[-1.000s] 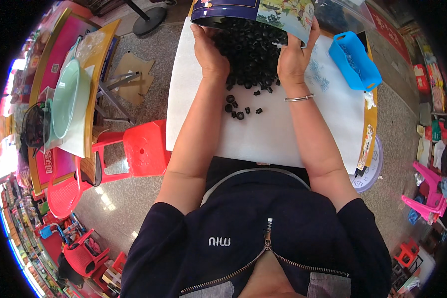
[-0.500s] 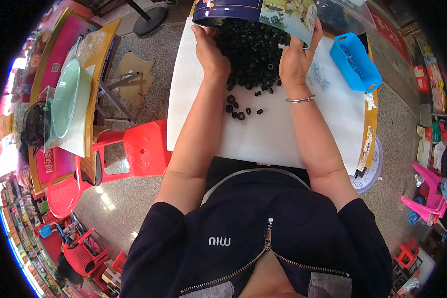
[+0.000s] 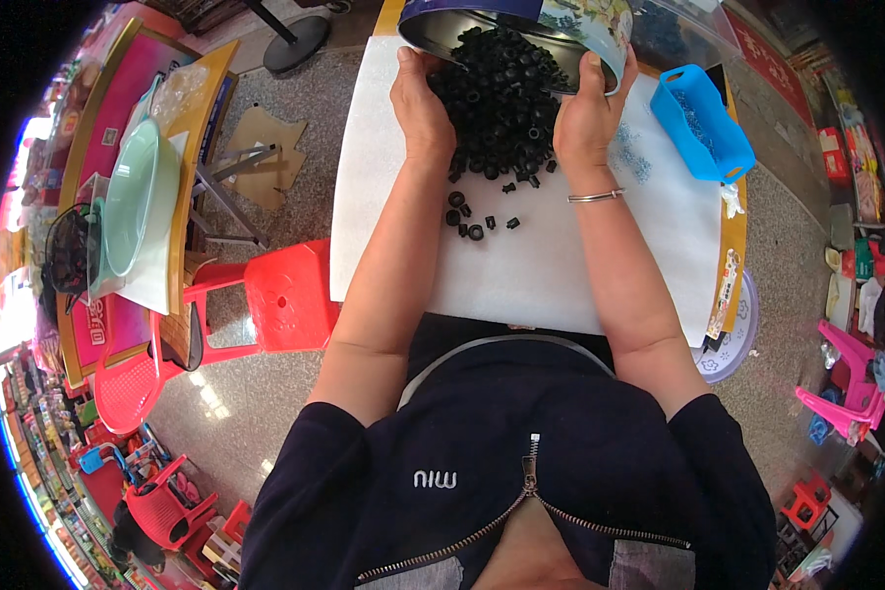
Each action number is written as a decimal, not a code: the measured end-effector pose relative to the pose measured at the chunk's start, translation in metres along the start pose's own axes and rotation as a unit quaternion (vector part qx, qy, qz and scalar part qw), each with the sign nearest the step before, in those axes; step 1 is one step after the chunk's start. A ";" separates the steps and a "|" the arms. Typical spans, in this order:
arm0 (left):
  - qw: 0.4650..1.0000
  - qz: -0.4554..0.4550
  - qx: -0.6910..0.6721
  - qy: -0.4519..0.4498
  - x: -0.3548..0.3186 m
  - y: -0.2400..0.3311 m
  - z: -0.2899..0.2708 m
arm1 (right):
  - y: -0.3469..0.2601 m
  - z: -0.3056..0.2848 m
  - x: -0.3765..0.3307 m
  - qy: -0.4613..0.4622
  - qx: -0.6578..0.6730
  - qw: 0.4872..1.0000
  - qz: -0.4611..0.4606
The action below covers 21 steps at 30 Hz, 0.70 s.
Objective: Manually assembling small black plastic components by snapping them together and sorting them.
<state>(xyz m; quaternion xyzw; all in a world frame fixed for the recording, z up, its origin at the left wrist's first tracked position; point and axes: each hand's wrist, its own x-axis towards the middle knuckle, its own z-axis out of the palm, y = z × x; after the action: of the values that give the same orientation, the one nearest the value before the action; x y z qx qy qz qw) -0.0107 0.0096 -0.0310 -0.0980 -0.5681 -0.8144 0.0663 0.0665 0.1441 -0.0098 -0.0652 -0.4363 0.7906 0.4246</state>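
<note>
A heap of small black ring-shaped parts (image 3: 497, 103) lies on a white sheet (image 3: 551, 265), spilling from a dark blue round tin (image 3: 560, 22) tipped at the far edge. My left hand (image 3: 418, 103) cups the heap's left side, fingers together. My right hand (image 3: 588, 110), with a silver bangle at the wrist, presses against the heap's right side and touches the tin's rim. A few loose black parts (image 3: 474, 218) lie nearer me between my forearms.
A blue plastic basket (image 3: 703, 123) stands at the right on the sheet. A red plastic stool (image 3: 280, 295) sits left of the table. Farther left is a wooden table with a pale green bowl (image 3: 133, 206). Pink stools (image 3: 846, 388) are at the right.
Both hands stay around the heap; the pile of black parts has been drawn slightly toward me from the tin.
</note>
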 end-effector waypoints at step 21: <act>0.978 0.082 0.189 -0.008 -0.012 0.024 0.007 | -0.005 0.003 0.007 0.007 0.032 0.999 -0.042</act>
<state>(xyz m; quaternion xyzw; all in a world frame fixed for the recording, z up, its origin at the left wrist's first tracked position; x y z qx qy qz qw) 0.0071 0.0083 -0.0098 -0.1367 -0.7025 -0.6832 0.1451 0.0637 0.1481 -0.0024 -0.0387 -0.4104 0.7852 0.4621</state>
